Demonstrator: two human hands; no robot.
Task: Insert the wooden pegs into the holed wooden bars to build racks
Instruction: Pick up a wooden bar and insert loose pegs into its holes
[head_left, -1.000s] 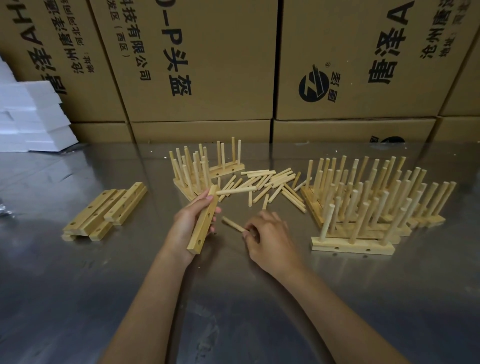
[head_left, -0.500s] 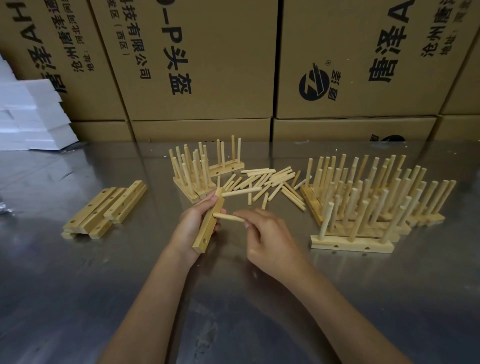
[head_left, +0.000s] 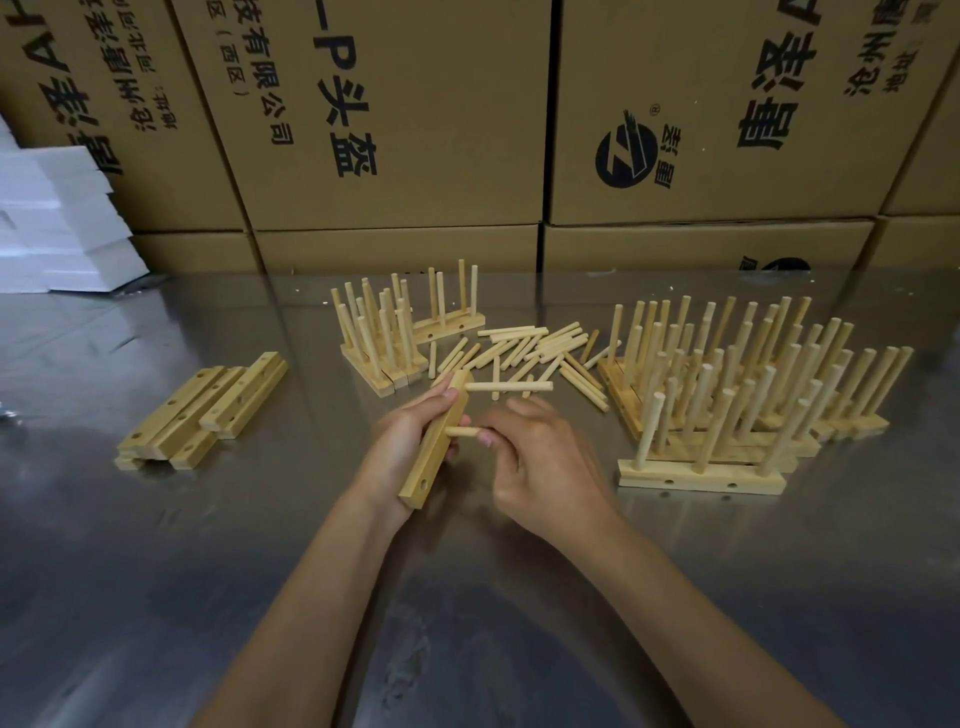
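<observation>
Landmark: the pale wooden bar with round holes (head_left: 439, 441), held above the shiny steel desk (head_left: 467, 623).
Bar axis: long axis runs from near-low to far-high, leaning slightly right; one empty hole shows near its near end.
Left hand (head_left: 402, 447): forearm comes in from the lower left; the grip is clamped round the bar's middle from the left, fingertips on its far part.
Right hand (head_left: 540, 462): forearm comes in from the lower right; fingers curled, grip pinched on a short pale wooden peg (head_left: 461, 432).
Held peg axis: roughly level, pointing left, its tip at the bar's right face about mid-length.
Upper peg (head_left: 506, 386): a second pale peg juts right from the bar's far end, also about level.
Spare bars (head_left: 208, 408): a flat stack of holed wooden bars well left of the held bar.
Nearest finished rack (head_left: 701, 475): right of the bar, pegs upright; more racks (head_left: 753, 364) crowd behind it.
Loose pegs (head_left: 524, 351): scattered flat just beyond the bar.
Small racks (head_left: 395, 338): beyond the bar, slightly left.
Backdrop: brown printed cardboard boxes (head_left: 415, 130) at the desk's far edge.
</observation>
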